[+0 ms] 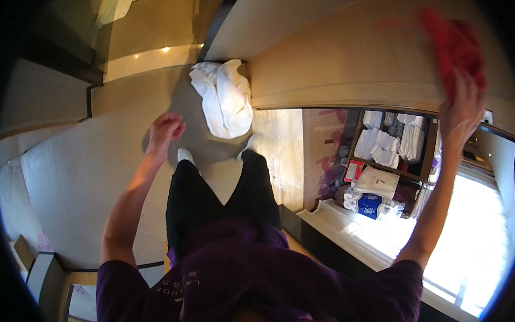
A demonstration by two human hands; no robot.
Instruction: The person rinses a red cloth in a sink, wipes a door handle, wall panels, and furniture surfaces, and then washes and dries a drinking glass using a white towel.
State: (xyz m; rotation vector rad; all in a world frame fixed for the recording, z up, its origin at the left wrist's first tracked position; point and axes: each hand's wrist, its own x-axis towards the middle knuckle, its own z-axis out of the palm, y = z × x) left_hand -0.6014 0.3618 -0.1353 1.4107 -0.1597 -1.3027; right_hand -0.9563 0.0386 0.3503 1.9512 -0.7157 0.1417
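My right hand (463, 104) is raised at the upper right and grips a red cloth (461, 53), blurred by motion. The cloth is up against or close in front of a light-brown wooden door or panel (329, 57); contact cannot be made out. On the left, my left hand (166, 130) hangs above the grey floor with its fingers loosely curled and nothing visible in it. A bundle of white fabric (225, 102) lies on the floor ahead of my feet, by the foot of the panel.
On the right, beyond a doorway, a supply cart (428, 154) carries folded white linens (379, 144) and a pack of paper rolls (368, 205). A dark post (219, 23) stands behind the bundle. A glass pane (104, 32) is at upper left.
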